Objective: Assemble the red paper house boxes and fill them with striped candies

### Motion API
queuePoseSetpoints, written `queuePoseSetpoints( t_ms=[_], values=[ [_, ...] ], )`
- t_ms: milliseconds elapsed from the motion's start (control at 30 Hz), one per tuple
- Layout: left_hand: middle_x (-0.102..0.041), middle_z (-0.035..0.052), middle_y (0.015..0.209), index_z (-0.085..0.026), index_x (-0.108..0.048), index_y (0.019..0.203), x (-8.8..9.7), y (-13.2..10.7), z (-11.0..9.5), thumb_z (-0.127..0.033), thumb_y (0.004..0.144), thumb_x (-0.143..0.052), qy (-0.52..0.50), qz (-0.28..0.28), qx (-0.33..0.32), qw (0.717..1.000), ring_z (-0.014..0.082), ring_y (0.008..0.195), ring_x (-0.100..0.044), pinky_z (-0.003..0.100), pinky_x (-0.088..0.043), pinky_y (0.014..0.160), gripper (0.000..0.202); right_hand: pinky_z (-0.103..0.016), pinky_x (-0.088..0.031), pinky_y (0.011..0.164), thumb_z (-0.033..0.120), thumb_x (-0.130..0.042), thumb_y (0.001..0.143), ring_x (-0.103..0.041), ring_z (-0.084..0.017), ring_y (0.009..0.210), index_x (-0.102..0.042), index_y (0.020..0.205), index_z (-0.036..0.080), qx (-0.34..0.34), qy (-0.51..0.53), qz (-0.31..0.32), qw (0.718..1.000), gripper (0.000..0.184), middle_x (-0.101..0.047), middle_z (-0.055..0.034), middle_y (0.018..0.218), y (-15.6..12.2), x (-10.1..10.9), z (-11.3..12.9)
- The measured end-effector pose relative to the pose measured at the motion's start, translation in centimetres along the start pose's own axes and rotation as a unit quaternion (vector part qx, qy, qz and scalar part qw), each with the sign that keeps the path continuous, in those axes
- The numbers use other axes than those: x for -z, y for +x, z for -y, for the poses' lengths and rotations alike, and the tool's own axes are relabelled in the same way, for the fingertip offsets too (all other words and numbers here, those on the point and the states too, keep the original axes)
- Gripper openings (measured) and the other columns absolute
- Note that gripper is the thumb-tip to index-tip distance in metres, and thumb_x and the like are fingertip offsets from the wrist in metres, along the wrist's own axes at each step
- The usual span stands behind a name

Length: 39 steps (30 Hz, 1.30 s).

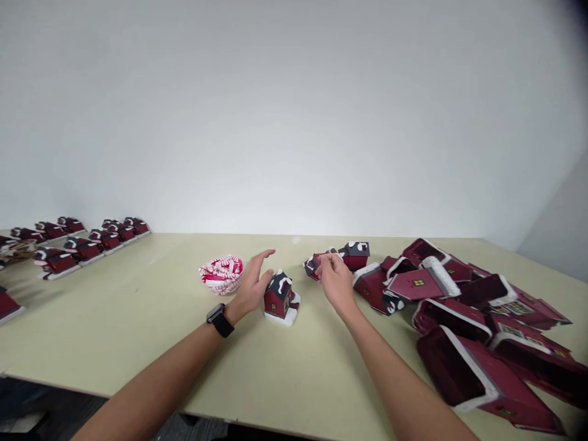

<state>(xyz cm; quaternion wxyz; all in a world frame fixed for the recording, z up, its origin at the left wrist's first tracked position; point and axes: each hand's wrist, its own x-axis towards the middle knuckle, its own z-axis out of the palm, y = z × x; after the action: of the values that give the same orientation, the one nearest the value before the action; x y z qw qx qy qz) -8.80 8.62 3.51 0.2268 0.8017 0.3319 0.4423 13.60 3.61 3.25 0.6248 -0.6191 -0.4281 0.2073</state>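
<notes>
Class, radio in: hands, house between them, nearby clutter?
Left hand open beside upright house. Right hand: fingers bunched, grip unclear. Red-and-white container at left; jumbled houses at right.

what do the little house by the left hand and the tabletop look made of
Little house: possibly painted resin or ceramic, fairly matte, with raised white snow-like patches. Tabletop: perhaps laminate or painted board, smooth, pale, no grain visible.

**Left hand [252,286] spread, right hand [337,283] curled**

The left forearm [160,373] runs in from 7 o'clock, pointing between 1 and 2 o'clock, fingers extended and parted. The right forearm [390,361] slants from 5 o'clock toward 11 o'clock, fingers bent in close together.
</notes>
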Motion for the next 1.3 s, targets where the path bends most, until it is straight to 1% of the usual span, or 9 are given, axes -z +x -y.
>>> queuePoseSetpoints(
  t_ms=[100,200,333,433,600,733,933,1167,1300],
  values=[
    [-0.065,0.0119,0.125,-0.019,-0.058,0.127,-0.2,0.0,-0.5,-0.051,0.102,-0.046,-0.008,-0.008,0.012,1.0,0.026,0.116,-0.06,0.044,-0.048,0.103,0.043,-0.037,-0.052,0.074,0.056,-0.048,0.086,-0.07,-0.025,0.081,-0.066,0.094,0.023,-0.003,0.03,0.065,0.997,0.038,-0.075,-0.0055,0.085,-0.5,-1.0,-0.1],
    [-0.07,0.01,0.114,-0.021,-0.055,0.129,-0.4,-0.3,-0.7,-0.06,0.103,-0.045,-0.082,0.067,0.048,0.993,0.0235,0.101,-0.066,0.039,-0.053,0.09,0.048,-0.04,-0.055,0.086,0.055,-0.052,0.084,-0.072,-0.026,0.099,-0.069,0.103,0.023,-0.004,0.054,0.107,0.993,0.041,-0.078,-0.0077,0.1,-0.8,-1.5,-0.3],
    [-0.055,0.0166,0.149,-0.025,-0.042,0.15,-0.6,-0.8,-0.7,-0.07,0.098,-0.05,-0.185,0.188,-0.012,0.964,0.0299,0.131,-0.059,0.045,-0.05,0.108,0.07,-0.043,-0.053,0.095,0.055,-0.053,0.086,-0.071,-0.028,0.111,-0.069,0.108,0.022,-0.015,0.07,0.113,0.991,0.043,-0.077,-0.0097,0.109,-0.9,-1.5,-0.4],
    [-0.04,0.0169,0.163,-0.027,-0.033,0.159,-0.7,-0.9,-0.7,-0.07,0.094,-0.059,-0.17,0.22,-0.054,0.959,0.0332,0.145,-0.047,0.049,-0.044,0.117,0.082,-0.041,-0.054,0.093,0.055,-0.049,0.088,-0.073,-0.027,0.107,-0.07,0.11,0.022,-0.025,0.079,0.115,0.99,0.045,-0.078,-0.01,0.105,-0.9,-1.4,-0.3],
    [-0.047,0.0129,0.158,-0.026,-0.039,0.154,-0.1,0.0,-0.5,-0.039,0.097,-0.064,-0.062,0.105,-0.04,0.992,0.027,0.141,-0.05,0.048,-0.044,0.119,0.064,-0.04,-0.055,0.078,0.053,-0.046,0.087,-0.072,-0.028,0.078,-0.073,0.089,0.022,-0.034,0.034,0.058,0.997,0.041,-0.073,-0.0062,0.07,-0.1,-0.3,-0.2],
    [-0.05,0.0106,0.154,-0.024,-0.046,0.147,1.1,0.9,0.1,-0.024,0.096,-0.053,-0.05,0.011,-0.034,0.998,0.024,0.143,-0.047,0.048,-0.041,0.12,0.051,-0.039,-0.05,0.077,0.05,-0.046,0.085,-0.067,-0.03,0.08,-0.067,0.075,0.025,-0.013,-0.015,-0.029,0.999,0.035,-0.07,-0.0057,0.07,1.1,1.3,-0.4],
    [-0.049,0.0102,0.156,-0.027,-0.046,0.149,0.7,0.4,0.7,-0.049,0.103,-0.053,-0.013,0.04,0.024,0.999,0.0259,0.144,-0.047,0.049,-0.039,0.121,0.052,-0.037,-0.051,0.074,0.049,-0.045,0.086,-0.067,-0.027,0.08,-0.068,0.081,0.024,-0.006,-0.008,-0.011,1.0,0.035,-0.072,-0.0049,0.076,1.3,0.9,-1.0],
    [-0.047,0.0145,0.157,-0.023,-0.041,0.152,-2.1,0.2,2.3,-0.055,0.095,-0.064,-0.044,0.097,0.039,0.994,0.0284,0.142,-0.048,0.051,-0.039,0.121,0.07,-0.04,-0.056,0.094,0.058,-0.056,0.087,-0.067,-0.026,0.12,-0.071,0.122,0.025,-0.012,0.074,0.109,0.991,0.05,-0.07,-0.0068,0.133,0.1,-0.8,-0.7],
    [-0.059,0.012,0.14,-0.021,-0.053,0.135,-2.4,0.2,1.9,-0.053,0.093,-0.068,-0.048,0.057,0.027,0.997,0.0261,0.128,-0.058,0.045,-0.047,0.112,0.055,-0.043,-0.058,0.087,0.059,-0.045,0.093,-0.076,-0.027,0.088,-0.068,0.124,0.018,-0.03,0.091,0.123,0.988,0.056,-0.079,-0.0114,0.106,-0.1,-1.0,-0.6]
  ],
)
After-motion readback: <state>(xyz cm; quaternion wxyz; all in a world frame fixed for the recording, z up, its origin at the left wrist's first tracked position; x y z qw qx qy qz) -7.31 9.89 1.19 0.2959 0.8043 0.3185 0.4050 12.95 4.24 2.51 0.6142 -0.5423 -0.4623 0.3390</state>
